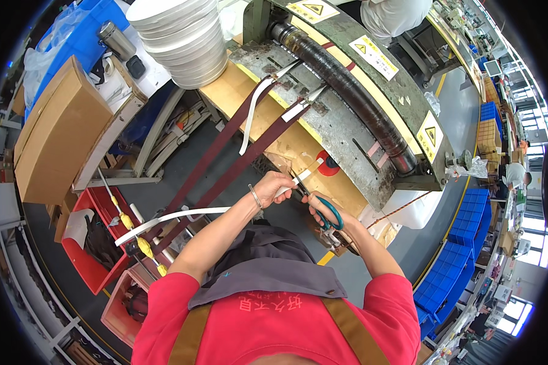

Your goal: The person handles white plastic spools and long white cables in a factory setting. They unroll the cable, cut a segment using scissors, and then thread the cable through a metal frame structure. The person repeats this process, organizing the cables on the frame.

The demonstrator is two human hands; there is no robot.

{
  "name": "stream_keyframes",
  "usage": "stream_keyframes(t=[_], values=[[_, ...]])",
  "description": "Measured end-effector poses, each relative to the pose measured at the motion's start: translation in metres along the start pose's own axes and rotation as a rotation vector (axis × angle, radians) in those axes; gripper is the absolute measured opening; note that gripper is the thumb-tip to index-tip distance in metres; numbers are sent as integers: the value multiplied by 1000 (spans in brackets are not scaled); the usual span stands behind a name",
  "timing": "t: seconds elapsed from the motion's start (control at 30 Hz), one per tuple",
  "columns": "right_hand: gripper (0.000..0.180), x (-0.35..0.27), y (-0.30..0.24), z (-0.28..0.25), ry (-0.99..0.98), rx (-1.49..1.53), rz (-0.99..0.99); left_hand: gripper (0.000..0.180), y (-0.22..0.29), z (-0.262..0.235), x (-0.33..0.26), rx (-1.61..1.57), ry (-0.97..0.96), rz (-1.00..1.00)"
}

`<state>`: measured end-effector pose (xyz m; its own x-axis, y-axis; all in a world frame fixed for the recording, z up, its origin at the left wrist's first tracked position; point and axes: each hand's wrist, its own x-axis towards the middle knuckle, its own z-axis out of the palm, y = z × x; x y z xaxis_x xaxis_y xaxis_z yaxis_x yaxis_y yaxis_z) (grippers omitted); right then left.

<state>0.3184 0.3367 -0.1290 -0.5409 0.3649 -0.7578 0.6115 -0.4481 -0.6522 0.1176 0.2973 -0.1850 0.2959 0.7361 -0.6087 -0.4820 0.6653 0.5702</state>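
My left hand [274, 188] is closed on a white strip [189, 213], whose long tail loops back past my left forearm. In my right hand [323, 210] is a pair of scissors [329, 216] with teal handles. The dark blades lie close to the strip, beside my left fingertips; whether they touch it I cannot tell. A short white piece of strip shows just beyond the blades, over the wooden edge. Two maroon straps [243, 158] slant down from the machine [347, 146] on my left. A second white strip [256, 109] hangs beside the farther strap.
A dark roller [347, 91] spans the machine above its metal plate. Stacked white reels [182, 42] stand at the far left, near a cardboard box [61, 134]. Red bins [94, 243] sit on the left, blue crates [450, 255] on the right. Another person [396, 15] is behind the machine.
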Motion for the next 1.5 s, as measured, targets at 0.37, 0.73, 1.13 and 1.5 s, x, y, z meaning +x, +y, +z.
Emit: stream_keyframes(t=[0.37, 0.73, 1.13, 1.5], values=[[36, -34, 17, -7, 611, -986, -342, 16, 3, -31, -35, -12, 117, 283], [36, -39, -27, 18, 706, -1114, -425, 7, 37, -112, -29, 428, 505, 440], [27, 107, -87, 88, 135, 90, -367, 9, 35, -118, -61, 148, 339, 605], [8, 126, -112, 126, 29, 475, -561, 12, 47, -106, -118, 116, 472, 528]])
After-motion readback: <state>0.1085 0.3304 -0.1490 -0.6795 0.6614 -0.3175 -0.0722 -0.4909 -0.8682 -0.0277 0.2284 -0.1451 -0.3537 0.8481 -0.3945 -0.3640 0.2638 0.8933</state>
